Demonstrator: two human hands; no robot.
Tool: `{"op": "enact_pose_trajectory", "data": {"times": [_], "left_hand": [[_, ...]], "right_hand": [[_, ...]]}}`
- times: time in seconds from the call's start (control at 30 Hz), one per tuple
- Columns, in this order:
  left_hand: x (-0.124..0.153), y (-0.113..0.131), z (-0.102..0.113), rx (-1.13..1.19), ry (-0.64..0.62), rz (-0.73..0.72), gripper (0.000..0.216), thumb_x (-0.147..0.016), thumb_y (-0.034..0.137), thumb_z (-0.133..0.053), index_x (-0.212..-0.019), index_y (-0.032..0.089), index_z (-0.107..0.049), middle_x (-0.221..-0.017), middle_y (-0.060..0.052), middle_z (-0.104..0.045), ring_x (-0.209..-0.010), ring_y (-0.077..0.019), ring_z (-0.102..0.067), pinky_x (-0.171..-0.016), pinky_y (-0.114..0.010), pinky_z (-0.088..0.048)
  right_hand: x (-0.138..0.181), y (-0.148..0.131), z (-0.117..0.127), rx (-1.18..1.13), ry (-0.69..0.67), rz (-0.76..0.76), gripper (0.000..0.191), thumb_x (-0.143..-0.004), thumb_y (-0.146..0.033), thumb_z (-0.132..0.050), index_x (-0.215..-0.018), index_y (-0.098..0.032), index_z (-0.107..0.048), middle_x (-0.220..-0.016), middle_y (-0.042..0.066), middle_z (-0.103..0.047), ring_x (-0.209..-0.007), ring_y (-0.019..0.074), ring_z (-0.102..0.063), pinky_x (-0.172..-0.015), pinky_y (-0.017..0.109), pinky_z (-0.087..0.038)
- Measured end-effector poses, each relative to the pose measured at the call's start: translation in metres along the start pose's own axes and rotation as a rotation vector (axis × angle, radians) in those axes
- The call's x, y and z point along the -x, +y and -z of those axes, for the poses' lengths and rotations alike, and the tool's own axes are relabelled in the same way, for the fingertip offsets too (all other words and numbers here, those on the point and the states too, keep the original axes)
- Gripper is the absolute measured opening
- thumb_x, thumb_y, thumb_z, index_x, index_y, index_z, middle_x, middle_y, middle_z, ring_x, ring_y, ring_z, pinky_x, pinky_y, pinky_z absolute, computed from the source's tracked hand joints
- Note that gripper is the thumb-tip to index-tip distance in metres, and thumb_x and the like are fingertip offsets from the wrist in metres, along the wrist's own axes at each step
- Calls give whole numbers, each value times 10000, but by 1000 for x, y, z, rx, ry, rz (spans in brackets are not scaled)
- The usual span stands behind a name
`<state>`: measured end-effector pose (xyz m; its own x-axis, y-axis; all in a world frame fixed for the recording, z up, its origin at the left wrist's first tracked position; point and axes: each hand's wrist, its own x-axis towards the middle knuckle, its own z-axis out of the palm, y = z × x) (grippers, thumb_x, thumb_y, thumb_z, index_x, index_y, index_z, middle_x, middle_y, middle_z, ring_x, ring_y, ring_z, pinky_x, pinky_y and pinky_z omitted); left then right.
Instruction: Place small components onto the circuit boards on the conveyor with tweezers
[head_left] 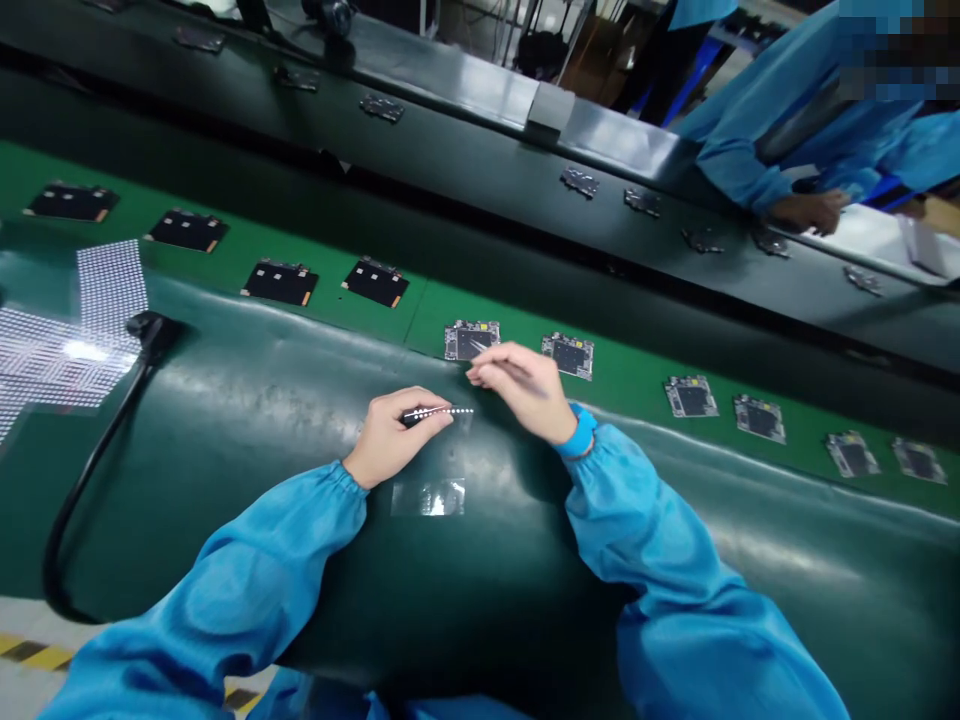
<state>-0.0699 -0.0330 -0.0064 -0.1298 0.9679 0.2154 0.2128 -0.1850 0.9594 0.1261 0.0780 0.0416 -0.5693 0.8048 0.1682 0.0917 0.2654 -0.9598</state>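
Observation:
My left hand (390, 432) is closed on a narrow strip with a row of white dots (463, 410); a dark piece shows between thumb and fingers. Above and to the right, my right hand (529, 395) pinches a pair of tweezers (478, 346). Their fine tips lie over a circuit board (453, 342) on the green belt; whether they touch it I cannot tell. A second circuit board (571, 356) sits just right of that hand. Below the hands, a small clear plastic sheet (429, 498) lies on the dark green mat (495, 590).
Several black-covered boards (279, 283) line the belt (420, 310) at left, with bare boards (691, 397) at right. Dotted sheets (112, 285) and a black cable (94, 470) lie left. Across the far line, a co-worker's hand (810, 212) is near more boards.

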Motion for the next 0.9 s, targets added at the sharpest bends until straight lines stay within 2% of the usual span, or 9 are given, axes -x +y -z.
{"op": "enact_pose_trajectory", "data": {"times": [0.07, 0.17, 0.37, 0.57, 0.77, 0.9], "left_hand": [[1, -1, 0, 9, -5, -21, 119, -872, 309, -779, -900, 193, -780, -901, -53, -782, -812, -166, -718, -770, -284, -561], [3, -1, 0, 30, -20, -41, 130, -875, 318, -773, -899, 190, -782, -905, -56, -782, -812, -170, -723, -767, -284, -565], [7, 0, 1, 43, -55, -49, 119, -885, 311, -763, -911, 198, -791, -910, -56, -787, -840, -179, -728, -798, -297, -566], [9, 1, 0, 41, -73, -28, 147, -881, 338, -768, -923, 199, -789, -925, -55, -789, -855, -184, -728, -816, -303, -563], [9, 2, 0, 96, -63, 66, 257, -835, 332, -799, -1049, 196, -760, -971, -54, -791, -874, -187, -748, -836, -303, -589], [10, 0, -1, 97, -27, 68, 214, -823, 341, -808, -976, 195, -779, -926, -55, -786, -828, -182, -755, -795, -296, -607]], "right_hand": [[16, -4, -6, 65, -46, 20, 237, -869, -398, -805, -982, -202, -735, -968, 60, -772, -864, 194, -726, -829, 347, -605], [29, -4, -13, 60, -74, 33, 245, -839, -365, -843, -980, -198, -733, -949, 52, -766, -825, 185, -712, -804, 336, -594], [41, 1, -25, -5, -24, 33, 244, -834, -364, -850, -961, -197, -726, -919, 44, -749, -769, 170, -686, -749, 321, -578], [47, -2, -33, 80, 28, 32, 221, -849, -387, -828, -910, -200, -726, -878, 37, -738, -774, 178, -671, -751, 327, -551], [54, 3, -30, 116, 135, 29, 151, -852, -319, -816, -892, -211, -719, -865, 28, -733, -762, 178, -667, -745, 330, -536], [61, 3, -23, 121, 154, 27, 143, -851, -307, -812, -890, -213, -711, -869, 29, -734, -766, 183, -671, -754, 339, -542]]}}
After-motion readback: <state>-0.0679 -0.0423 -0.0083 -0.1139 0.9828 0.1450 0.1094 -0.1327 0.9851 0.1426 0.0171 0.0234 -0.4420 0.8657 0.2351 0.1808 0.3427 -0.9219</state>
